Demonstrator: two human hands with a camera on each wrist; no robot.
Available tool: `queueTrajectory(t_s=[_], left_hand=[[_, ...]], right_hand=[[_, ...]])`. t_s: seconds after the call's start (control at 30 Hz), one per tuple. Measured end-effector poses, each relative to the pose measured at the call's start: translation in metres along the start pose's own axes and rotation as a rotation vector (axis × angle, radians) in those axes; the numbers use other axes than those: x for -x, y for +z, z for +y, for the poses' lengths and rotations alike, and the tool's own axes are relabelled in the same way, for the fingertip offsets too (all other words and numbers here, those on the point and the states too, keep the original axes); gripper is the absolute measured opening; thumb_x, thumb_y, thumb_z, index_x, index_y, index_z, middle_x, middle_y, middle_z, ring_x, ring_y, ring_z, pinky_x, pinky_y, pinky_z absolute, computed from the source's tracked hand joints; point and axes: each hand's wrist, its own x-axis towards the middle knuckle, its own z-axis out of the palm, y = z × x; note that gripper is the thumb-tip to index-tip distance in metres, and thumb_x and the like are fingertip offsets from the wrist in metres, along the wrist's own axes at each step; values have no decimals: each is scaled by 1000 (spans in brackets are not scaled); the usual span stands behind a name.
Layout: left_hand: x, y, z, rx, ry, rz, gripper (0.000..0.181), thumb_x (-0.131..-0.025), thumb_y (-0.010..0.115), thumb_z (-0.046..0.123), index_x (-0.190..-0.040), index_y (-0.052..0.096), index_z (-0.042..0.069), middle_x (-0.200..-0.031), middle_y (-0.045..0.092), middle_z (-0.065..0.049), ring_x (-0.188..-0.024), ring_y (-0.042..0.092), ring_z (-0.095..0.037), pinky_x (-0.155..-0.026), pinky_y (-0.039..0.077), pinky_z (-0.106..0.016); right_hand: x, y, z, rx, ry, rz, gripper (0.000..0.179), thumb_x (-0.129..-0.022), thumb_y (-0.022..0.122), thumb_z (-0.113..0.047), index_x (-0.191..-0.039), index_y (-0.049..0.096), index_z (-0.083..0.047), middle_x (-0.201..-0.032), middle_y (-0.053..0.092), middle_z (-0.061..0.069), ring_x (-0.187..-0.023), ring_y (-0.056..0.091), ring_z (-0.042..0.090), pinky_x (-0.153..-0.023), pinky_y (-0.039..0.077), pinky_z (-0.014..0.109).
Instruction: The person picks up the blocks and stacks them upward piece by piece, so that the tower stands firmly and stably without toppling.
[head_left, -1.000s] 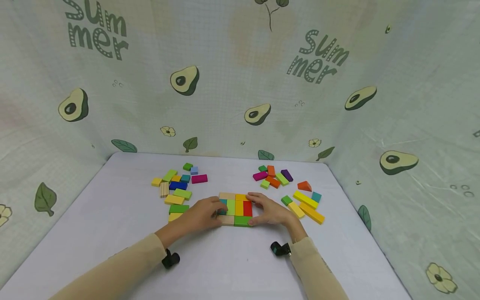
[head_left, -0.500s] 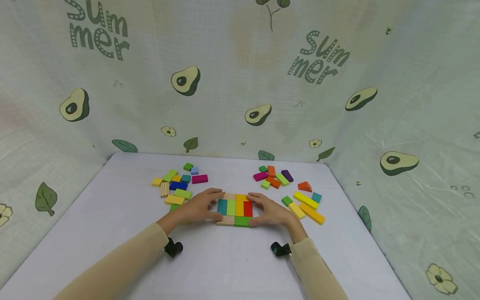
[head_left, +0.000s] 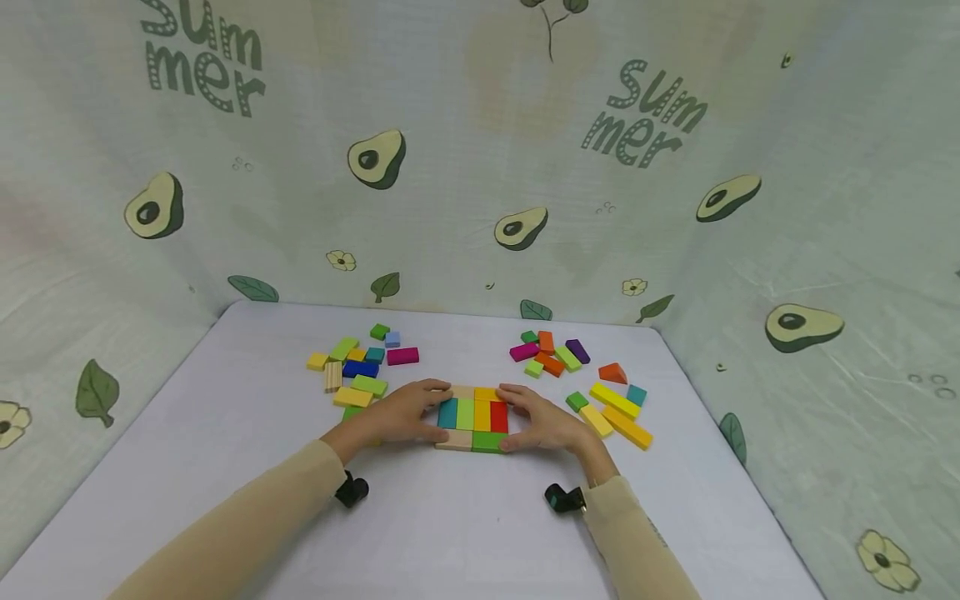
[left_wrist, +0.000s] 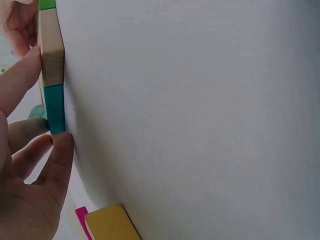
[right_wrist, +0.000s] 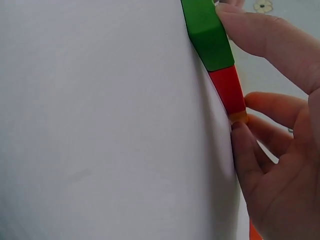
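Note:
Wooden blocks lie flush in a flat rectangle on the table. A teal block (head_left: 447,414), a light green block (head_left: 465,414), a yellow block (head_left: 482,415) and a red block (head_left: 498,417) form its middle row. Along the near side are a beige block (head_left: 454,441) and a green block (head_left: 489,442); another beige block (head_left: 463,392) and an orange-yellow block (head_left: 486,393) line the far side. My left hand (head_left: 405,414) grips the rectangle's left end, thumb at the near beige block, fingers by the far corner. At the right end, my right hand (head_left: 545,419) holds it likewise, thumb against the green block.
Several loose blocks are scattered at the left, among them a dark blue block (head_left: 361,368) and a magenta block (head_left: 402,357). More lie at the right, including a purple block (head_left: 577,351) and a long yellow block (head_left: 628,428). A printed cloth (head_left: 450,275) hangs behind the table.
My left hand has drawn back from over the teal block to the rectangle's left end, uncovering that block. The right hand keeps its place. The view has shifted slightly.

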Motion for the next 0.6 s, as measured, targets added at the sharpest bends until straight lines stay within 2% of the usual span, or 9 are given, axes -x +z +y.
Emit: queueTrajectory(t_s=[0.1, 0.23, 0.37, 0.5, 0.6], left_hand=[[0, 0, 1, -5, -9, 1, 81, -92, 82, 49, -160, 51, 18, -168, 41, 0, -155, 37, -28, -123, 39, -54], [2, -1, 1, 10, -15, 2, 81, -92, 82, 48, -160, 51, 18, -168, 41, 0, -154, 38, -29, -122, 39, -54], [2, -1, 1, 18, -2, 1, 81, -92, 82, 48, -160, 50, 19, -169, 40, 1, -153, 39, -28, -122, 40, -54], [2, 0, 0, 17, -5, 1, 82, -92, 82, 49, -161, 49, 20, -169, 39, 2, -153, 38, -28, -122, 40, -53], [3, 0, -1, 24, -11, 0, 82, -92, 82, 49, -161, 49, 20, -169, 39, 2, -153, 39, -27, -121, 41, -53]], right_hand=[[-1, -1, -1, 26, -20, -10, 92, -89, 86, -38, -166, 38, -20, -176, 26, 3, -160, 27, 32, -126, 31, 60], [-2, -6, -5, 37, -44, 0, 94, -92, 84, -38, -168, 33, -15, -174, 30, 5, -152, 43, 30, -122, 41, 53], [7, -16, -9, 30, -35, 25, 91, -95, 81, -36, -168, 32, -15, -171, 35, 6, -140, 56, 29, -115, 49, 48], [24, -30, -9, 80, -26, 77, 79, -97, 80, -31, -164, 41, -16, -167, 41, 8, -134, 59, 31, -109, 54, 50], [39, -40, -4, 173, 1, 151, 68, -97, 80, -26, -157, 51, -14, -159, 50, 11, -129, 61, 34, -103, 58, 52]])
